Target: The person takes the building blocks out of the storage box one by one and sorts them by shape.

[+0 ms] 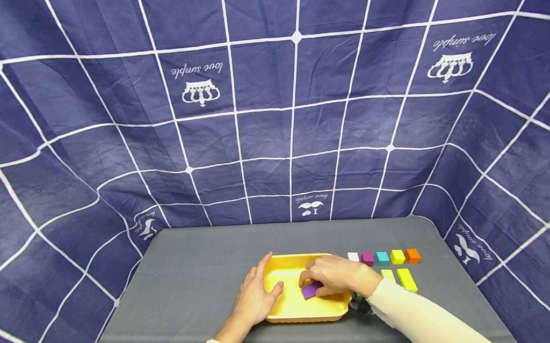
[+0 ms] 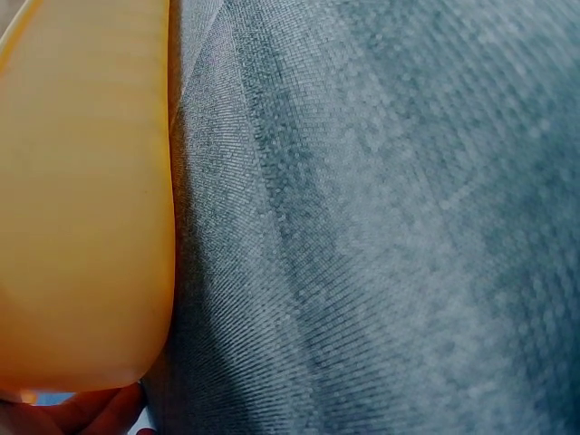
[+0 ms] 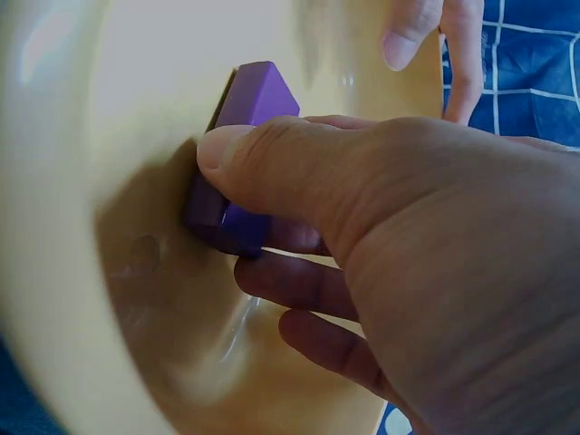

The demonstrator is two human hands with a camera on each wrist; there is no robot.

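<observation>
A yellow tray [image 1: 301, 318] with raised walls stands on the grey cloth. At its left end is my left hand [image 1: 254, 297], holding the wall with the thumb inside the rim and the fingers along the outside. In the left wrist view the tray's wall [image 2: 86, 208] fills the left side, and a bit of the fingers shows below. Inside the tray, my right hand [image 1: 329, 276] pinches a purple block [image 1: 310, 291] between thumb and fingers. Up close, the right wrist view shows the purple block [image 3: 263, 95] with angled faces, low over the tray floor.
Right of the tray runs a row of small cubes: white [image 1: 353, 256], magenta [image 1: 367, 259], teal [image 1: 382, 258], yellow [image 1: 397, 257] and orange [image 1: 413, 256]. Yellow oblong blocks [image 1: 407, 280] lie nearer, partly behind my right forearm. A blue gridded curtain [image 1: 272, 134] surrounds the table.
</observation>
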